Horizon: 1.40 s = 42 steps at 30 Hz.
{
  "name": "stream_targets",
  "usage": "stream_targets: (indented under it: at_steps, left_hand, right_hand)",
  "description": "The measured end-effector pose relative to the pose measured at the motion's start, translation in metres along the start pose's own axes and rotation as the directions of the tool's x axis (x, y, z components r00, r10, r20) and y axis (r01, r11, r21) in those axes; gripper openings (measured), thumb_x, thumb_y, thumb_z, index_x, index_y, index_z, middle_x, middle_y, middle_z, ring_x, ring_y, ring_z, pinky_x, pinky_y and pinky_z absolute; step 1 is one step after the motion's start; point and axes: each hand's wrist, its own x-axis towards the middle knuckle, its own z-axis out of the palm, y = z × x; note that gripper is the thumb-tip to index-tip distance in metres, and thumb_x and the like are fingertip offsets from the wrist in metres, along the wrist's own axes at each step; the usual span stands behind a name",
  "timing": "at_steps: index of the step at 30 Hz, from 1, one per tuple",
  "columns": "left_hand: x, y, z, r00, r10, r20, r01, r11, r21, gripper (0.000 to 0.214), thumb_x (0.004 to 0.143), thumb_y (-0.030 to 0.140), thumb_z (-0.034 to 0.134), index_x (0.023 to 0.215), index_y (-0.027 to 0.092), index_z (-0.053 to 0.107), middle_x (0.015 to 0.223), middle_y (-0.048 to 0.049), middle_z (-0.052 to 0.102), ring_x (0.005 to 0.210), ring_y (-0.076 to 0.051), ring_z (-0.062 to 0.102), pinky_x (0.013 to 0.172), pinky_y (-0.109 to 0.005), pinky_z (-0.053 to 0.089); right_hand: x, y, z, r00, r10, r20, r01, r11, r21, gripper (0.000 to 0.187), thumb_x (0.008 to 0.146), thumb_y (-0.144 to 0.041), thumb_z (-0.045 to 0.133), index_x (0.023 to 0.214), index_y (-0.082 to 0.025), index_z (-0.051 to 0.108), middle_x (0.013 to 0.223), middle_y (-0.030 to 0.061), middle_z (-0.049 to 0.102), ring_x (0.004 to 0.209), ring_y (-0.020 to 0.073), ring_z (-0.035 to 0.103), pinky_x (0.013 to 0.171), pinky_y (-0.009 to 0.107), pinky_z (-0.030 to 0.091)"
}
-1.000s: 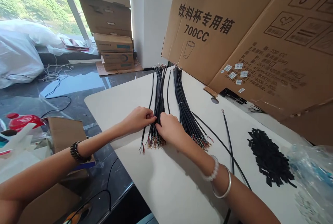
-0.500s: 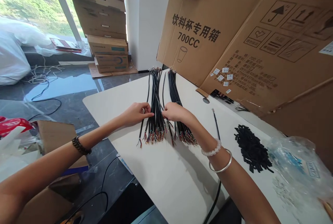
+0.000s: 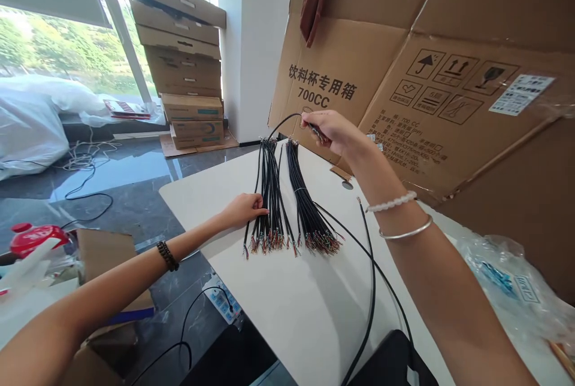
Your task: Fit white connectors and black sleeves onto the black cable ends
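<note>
Two bundles of thin black cables lie side by side on the white table (image 3: 287,302), with bare multicoloured wire ends fanned out toward me. My left hand (image 3: 242,210) rests its fingertips against the left bundle (image 3: 269,200), and I cannot tell whether it grips. Above the far edge of the table, my right hand (image 3: 330,134) is raised and pinches the end of a single black cable (image 3: 287,120), which arcs down toward the left bundle. The right bundle (image 3: 305,206) lies untouched. Loose black cables (image 3: 372,290) trail across the table at right.
A big cardboard carton marked 700CC (image 3: 341,81) stands behind the table. Flattened cartons (image 3: 179,57) are stacked by the window. A clear plastic bag (image 3: 507,278) lies at right. A power strip (image 3: 220,299) and cables sit on the floor at left.
My right hand has left the bundles and risen toward the carton with one cable in it. The view has tilted up, and the pile of black pieces is out of sight.
</note>
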Motion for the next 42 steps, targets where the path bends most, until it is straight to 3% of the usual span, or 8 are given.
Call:
stream_targets:
  at_steps: [6, 10, 13, 16, 19, 26, 35, 42]
  left_hand:
    - [-0.002, 0.009, 0.003, 0.997, -0.010, -0.076, 0.010, 1.000, 0.000, 0.034, 0.088, 0.047, 0.061, 0.081, 0.014, 0.059, 0.073, -0.0005, 0.058, 0.067, -0.013, 0.054, 0.069, -0.031, 0.049]
    - [-0.012, 0.018, -0.014, 0.910, -0.079, -0.408, 0.074, 0.997, -0.028, 0.036, 0.085, 0.049, 0.061, 0.098, 0.015, 0.057, 0.101, -0.0089, 0.060, 0.091, -0.020, 0.058, 0.084, -0.041, 0.050]
    - [-0.029, 0.033, -0.047, 0.698, -0.156, -0.699, 0.169, 0.984, -0.050, 0.043, 0.073, 0.049, 0.070, 0.099, 0.020, 0.053, 0.126, -0.0161, 0.047, 0.131, -0.037, 0.035, 0.109, -0.060, 0.028]
    - [-0.035, 0.069, -0.082, 0.636, -0.095, -0.766, 0.138, 0.990, -0.008, 0.064, 0.039, 0.056, 0.089, 0.085, 0.026, 0.055, 0.122, -0.0132, 0.051, 0.138, -0.050, 0.017, 0.112, -0.071, 0.001]
    - [-0.016, 0.122, -0.095, 0.541, 0.348, -0.766, -0.103, 0.931, 0.350, 0.064, 0.059, 0.059, 0.081, 0.113, 0.030, 0.059, 0.148, -0.0084, 0.041, 0.147, -0.043, 0.008, 0.116, -0.062, -0.012]
    - [0.069, 0.192, -0.058, 0.795, 0.530, -0.296, -0.329, 0.785, 0.525, 0.047, 0.101, 0.032, 0.022, 0.124, 0.023, 0.061, 0.092, -0.0146, 0.067, 0.093, -0.031, 0.065, 0.080, -0.045, 0.046]
    - [0.170, 0.256, 0.002, 0.826, 0.538, 0.167, -0.520, 0.615, 0.592, 0.035, 0.097, 0.040, 0.051, 0.119, 0.014, 0.058, 0.095, -0.0064, 0.064, 0.084, -0.018, 0.063, 0.081, -0.040, 0.053]
    - [0.224, 0.273, 0.096, 0.877, 0.428, 0.220, -0.462, 0.621, 0.633, 0.037, 0.095, 0.037, 0.055, 0.124, 0.014, 0.055, 0.106, -0.0087, 0.063, 0.088, -0.018, 0.064, 0.078, -0.038, 0.056]
  right_hand:
    - [-0.033, -0.060, -0.030, 0.989, -0.138, -0.063, 0.138, 0.990, -0.004, 0.029, 0.100, -0.023, 0.040, 0.072, -0.015, 0.045, 0.055, -0.0079, 0.031, 0.044, 0.0023, 0.023, 0.047, 0.022, 0.013]
    - [-0.076, -0.080, -0.069, 0.962, -0.221, -0.159, 0.185, 0.959, -0.216, 0.027, 0.096, -0.025, 0.046, 0.073, -0.014, 0.055, 0.046, -0.0095, 0.028, 0.042, 0.0016, 0.023, 0.052, 0.026, 0.012]
    - [-0.107, -0.052, -0.094, 0.864, -0.439, -0.246, 0.195, 0.743, -0.640, 0.016, 0.086, -0.023, 0.063, 0.075, -0.012, 0.068, 0.048, -0.0067, 0.039, 0.046, 0.0031, 0.026, 0.056, 0.028, 0.013]
    - [-0.136, -0.002, -0.107, 0.733, -0.663, -0.150, 0.079, 0.302, -0.950, 0.024, 0.088, -0.029, 0.058, 0.073, -0.014, 0.067, 0.061, 0.0032, 0.056, 0.059, 0.0114, 0.044, 0.059, 0.028, 0.017]
    - [-0.159, 0.046, -0.110, 0.769, -0.610, -0.189, -0.003, 0.292, -0.957, 0.035, 0.093, -0.036, 0.045, 0.074, -0.016, 0.066, 0.063, 0.0068, 0.062, 0.061, 0.0168, 0.053, 0.058, 0.028, 0.024]
    - [-0.166, 0.127, -0.139, 0.841, -0.387, -0.378, -0.201, 0.426, -0.882, 0.038, 0.100, -0.032, 0.035, 0.099, -0.015, 0.069, 0.089, 0.0101, 0.071, 0.087, 0.0203, 0.064, 0.069, 0.028, 0.036]
    - [-0.150, 0.233, -0.190, 0.832, -0.169, -0.528, -0.300, 0.664, -0.685, 0.033, 0.099, -0.025, 0.050, 0.130, -0.015, 0.054, 0.123, 0.0108, 0.061, 0.106, 0.0205, 0.062, 0.094, 0.042, 0.050]
    - [-0.232, 0.233, -0.182, 0.844, -0.262, -0.468, -0.123, 0.754, -0.645, 0.021, 0.095, -0.020, 0.050, 0.101, -0.018, 0.070, 0.087, 0.0017, 0.073, 0.072, 0.0131, 0.065, 0.070, 0.027, 0.048]
